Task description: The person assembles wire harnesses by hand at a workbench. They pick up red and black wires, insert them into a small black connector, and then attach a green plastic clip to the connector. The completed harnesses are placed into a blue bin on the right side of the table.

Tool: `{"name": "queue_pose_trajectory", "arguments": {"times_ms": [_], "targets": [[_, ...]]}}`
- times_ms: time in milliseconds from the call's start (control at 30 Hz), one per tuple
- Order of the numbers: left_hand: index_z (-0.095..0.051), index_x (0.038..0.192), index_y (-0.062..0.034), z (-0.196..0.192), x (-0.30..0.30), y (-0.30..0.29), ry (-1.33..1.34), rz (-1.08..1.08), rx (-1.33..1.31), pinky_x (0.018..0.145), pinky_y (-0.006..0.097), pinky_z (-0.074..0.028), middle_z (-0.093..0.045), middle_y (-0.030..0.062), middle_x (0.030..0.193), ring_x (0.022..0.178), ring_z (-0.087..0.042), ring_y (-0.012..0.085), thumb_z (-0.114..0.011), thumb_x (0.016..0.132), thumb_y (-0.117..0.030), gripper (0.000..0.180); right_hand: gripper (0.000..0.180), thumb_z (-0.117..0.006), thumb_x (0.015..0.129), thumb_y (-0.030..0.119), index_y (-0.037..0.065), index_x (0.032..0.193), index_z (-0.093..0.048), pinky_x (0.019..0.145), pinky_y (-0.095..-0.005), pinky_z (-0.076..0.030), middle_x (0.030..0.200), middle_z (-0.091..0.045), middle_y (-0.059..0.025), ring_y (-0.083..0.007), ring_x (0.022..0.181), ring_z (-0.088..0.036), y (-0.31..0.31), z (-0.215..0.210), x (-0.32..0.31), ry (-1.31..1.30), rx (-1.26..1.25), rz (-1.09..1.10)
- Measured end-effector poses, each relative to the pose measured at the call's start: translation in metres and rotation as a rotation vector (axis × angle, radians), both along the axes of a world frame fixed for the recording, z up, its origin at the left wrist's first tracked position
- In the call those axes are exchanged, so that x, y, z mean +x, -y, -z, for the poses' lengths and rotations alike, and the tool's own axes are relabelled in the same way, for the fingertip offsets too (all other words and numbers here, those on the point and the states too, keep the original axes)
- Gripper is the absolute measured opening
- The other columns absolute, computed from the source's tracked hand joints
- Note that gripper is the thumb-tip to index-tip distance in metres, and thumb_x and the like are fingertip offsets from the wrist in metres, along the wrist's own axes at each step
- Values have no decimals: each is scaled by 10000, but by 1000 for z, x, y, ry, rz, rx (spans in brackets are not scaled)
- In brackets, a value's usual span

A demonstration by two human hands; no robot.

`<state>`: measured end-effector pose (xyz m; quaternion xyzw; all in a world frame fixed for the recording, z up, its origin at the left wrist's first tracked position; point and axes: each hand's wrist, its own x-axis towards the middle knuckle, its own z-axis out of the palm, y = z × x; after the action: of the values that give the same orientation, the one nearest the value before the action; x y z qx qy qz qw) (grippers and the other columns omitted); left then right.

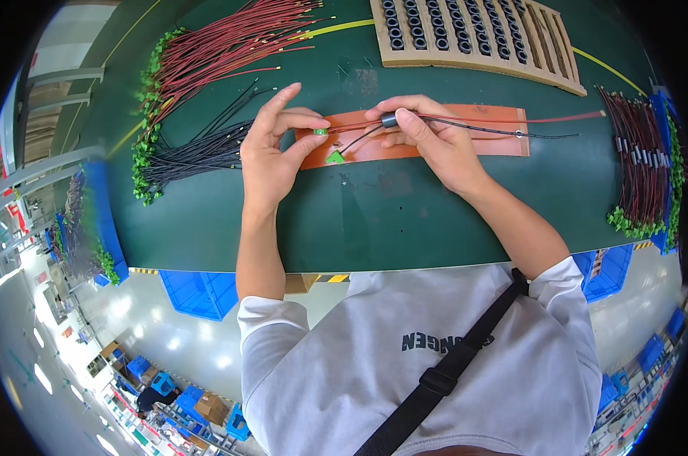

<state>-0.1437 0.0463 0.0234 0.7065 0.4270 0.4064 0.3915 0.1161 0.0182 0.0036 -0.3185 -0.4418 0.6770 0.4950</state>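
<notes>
Working from afar through the head view, I list two bare hands, set apart from each other over an orange mat (367,149) on a dark green counter (405,235). Item: left hand (273,156), thumb and one finger pinched on a small green plug (320,131), another finger raised. Item: right hand (439,144), thumb and fingers closed around a short black tube (389,119). Item: red wire (511,119), running from the pinched plug to the tube and out past the right hand beyond the mat's right end. Item: black wire (542,135), leaving the same side, lower. Item: second green plug (335,157), at the near edge of the mat between the hands, joined by a black lead to the tube; whether it rests on the mat I cannot tell.

Surroundings: far left, a bundle of red wires (222,49) with green plugs; nearer, a bundle of black wires (199,156), likewise plugged, just beside the left hand. Far side, a cardboard tray (496,68) holding black rings (440,34) in rows. Right end, a pile of wired pieces (640,156), red and black, tubes fitted. Below the counter, blue bins (199,292).
</notes>
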Motion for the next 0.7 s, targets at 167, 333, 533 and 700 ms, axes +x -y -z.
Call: {"name": "queue_pose_trajectory", "arguments": {"times_ms": [167, 333, 533, 700], "targets": [[-461, 1477, 21, -3, 4, 4, -21, -66, -99, 955, 338, -526, -759, 121, 996, 1030, -690, 198, -728, 807, 159, 734, 299, -500, 1099, 231, 6, 1261, -611, 897, -279, -562, 1244, -665, -110, -148, 1063, -668, -1, 3, -1, 25, 5, 15], [-566, 1401, -36, -13, 18, 8, -221, -88, -116, 966, 361, -518, -745, 129, 1030, 1011, -689, 217, -751, 773, 122, 674, 301, -496, 1102, 244, 5, 1242, -614, 902, -287, -562, 1222, -663, -103, -143, 1057, -661, 1, 5, -1, 108, 80, 29], [-699, 1164, -51, -14, -7, 0, -166, 172, 156, 922, 357, -503, -663, 92, 1093, 1030, -638, 219, -871, 713, -28, 484, 300, -487, 1105, 241, 0, 1246, -597, 923, -305, -568, 1220, -660, -106, -168, 1068, -681, 2, 2, -2, 94, 42, 32], [-726, 995, -21, -19, 0, 8, -199, 203, 189, 791, 328, -530, -683, 90, 985, 926, -655, 216, -903, 672, -42, 368, 286, -489, 1103, 223, -3, 1251, -582, 908, -300, -584, 1228, -654, -116, -192, 1092, -692, 1, 3, -5, 53, 29, 44]]}}
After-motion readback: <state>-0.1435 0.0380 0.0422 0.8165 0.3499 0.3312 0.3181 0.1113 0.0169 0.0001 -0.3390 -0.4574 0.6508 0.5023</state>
